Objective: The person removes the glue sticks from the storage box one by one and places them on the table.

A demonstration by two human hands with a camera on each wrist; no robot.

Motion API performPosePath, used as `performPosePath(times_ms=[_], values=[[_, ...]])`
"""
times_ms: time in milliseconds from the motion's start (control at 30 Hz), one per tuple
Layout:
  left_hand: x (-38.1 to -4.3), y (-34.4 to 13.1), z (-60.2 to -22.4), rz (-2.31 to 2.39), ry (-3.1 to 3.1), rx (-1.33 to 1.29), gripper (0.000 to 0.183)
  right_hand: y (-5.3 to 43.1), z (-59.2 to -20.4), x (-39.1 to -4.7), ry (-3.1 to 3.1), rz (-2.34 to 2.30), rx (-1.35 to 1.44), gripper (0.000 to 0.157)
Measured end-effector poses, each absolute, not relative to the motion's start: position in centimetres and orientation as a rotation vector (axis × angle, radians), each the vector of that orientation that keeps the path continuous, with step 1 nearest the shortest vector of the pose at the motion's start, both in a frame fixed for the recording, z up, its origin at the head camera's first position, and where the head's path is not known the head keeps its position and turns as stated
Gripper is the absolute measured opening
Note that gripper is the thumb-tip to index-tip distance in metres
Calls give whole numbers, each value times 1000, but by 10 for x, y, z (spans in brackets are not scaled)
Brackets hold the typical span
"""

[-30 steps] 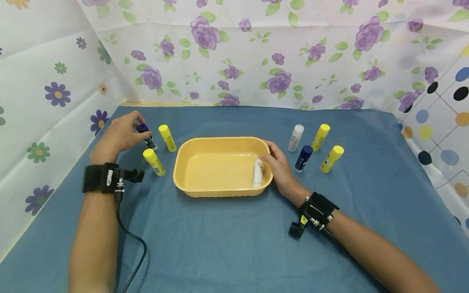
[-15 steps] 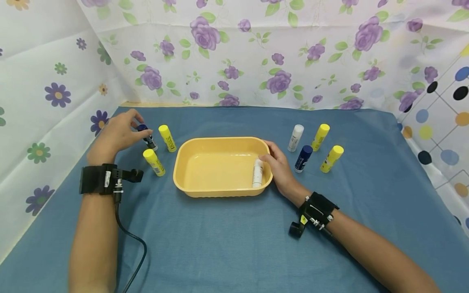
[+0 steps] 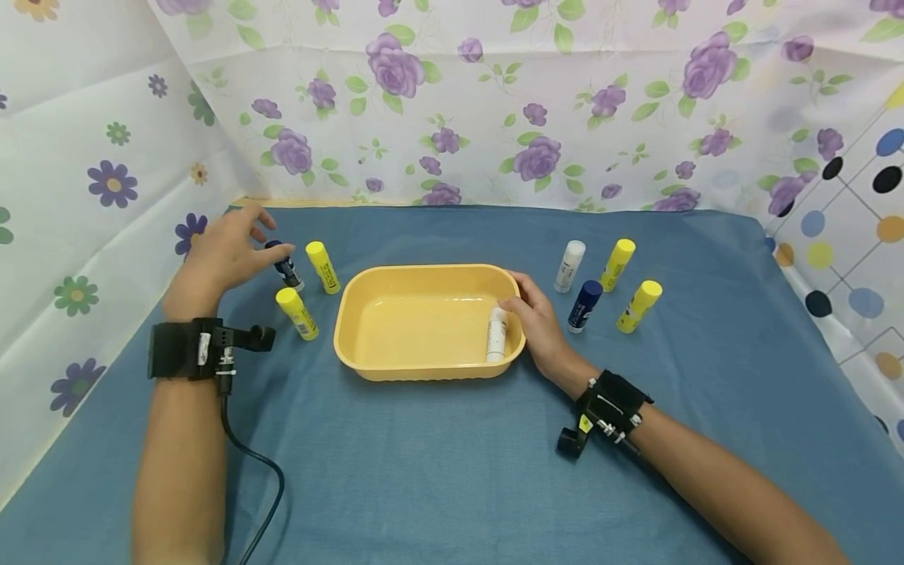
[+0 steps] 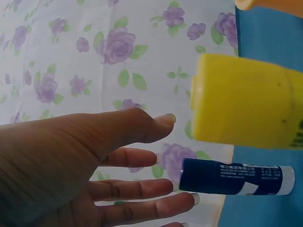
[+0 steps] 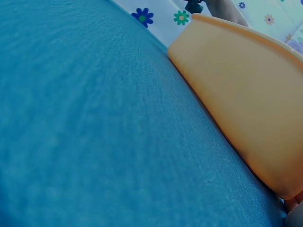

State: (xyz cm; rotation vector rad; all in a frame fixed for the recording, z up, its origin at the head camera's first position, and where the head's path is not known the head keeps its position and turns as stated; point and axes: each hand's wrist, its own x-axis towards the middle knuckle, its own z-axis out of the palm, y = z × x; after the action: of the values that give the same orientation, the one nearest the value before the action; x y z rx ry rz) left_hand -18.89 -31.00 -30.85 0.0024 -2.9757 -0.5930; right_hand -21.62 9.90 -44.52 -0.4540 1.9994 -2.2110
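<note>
Left hand [image 3: 224,256]: fingers extended and loosely spread, thumb pointing toward the dark blue tube [image 3: 289,273] that stands at the left side of the blue cloth [image 3: 424,471]. In the left wrist view the fingertips are just beside that tube's cap; whether any of them touches it cannot be told. Two yellow tubes stand near it: the far yellow tube [image 3: 322,267] to its right, the near yellow tube [image 3: 297,313] in front of it. Right hand [image 3: 542,326]: grips the right end of the yellow tray [image 3: 402,322], thumb over the rim, other fingers against the outer wall. The tray rests on the cloth between the two groups of tubes. Inside it, at the right end beside the thumb, is a white tube [image 3: 497,337], apparently upright. Right of the tray, four tubes stand in a loose cluster: a second white tube [image 3: 570,267], a second dark blue tube [image 3: 585,306], a back yellow tube [image 3: 617,265] and a front yellow tube [image 3: 639,307]. Each wrist wears a black strap [image 3: 185,349] with a small camera.
</note>
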Motion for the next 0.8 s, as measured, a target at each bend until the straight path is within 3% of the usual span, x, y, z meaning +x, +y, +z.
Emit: performPosePath(times_ms=[800], values=[[-170,-287,-283,-607,-2905,-94,56,99,-445,-216,2002,-2212,-467,49]])
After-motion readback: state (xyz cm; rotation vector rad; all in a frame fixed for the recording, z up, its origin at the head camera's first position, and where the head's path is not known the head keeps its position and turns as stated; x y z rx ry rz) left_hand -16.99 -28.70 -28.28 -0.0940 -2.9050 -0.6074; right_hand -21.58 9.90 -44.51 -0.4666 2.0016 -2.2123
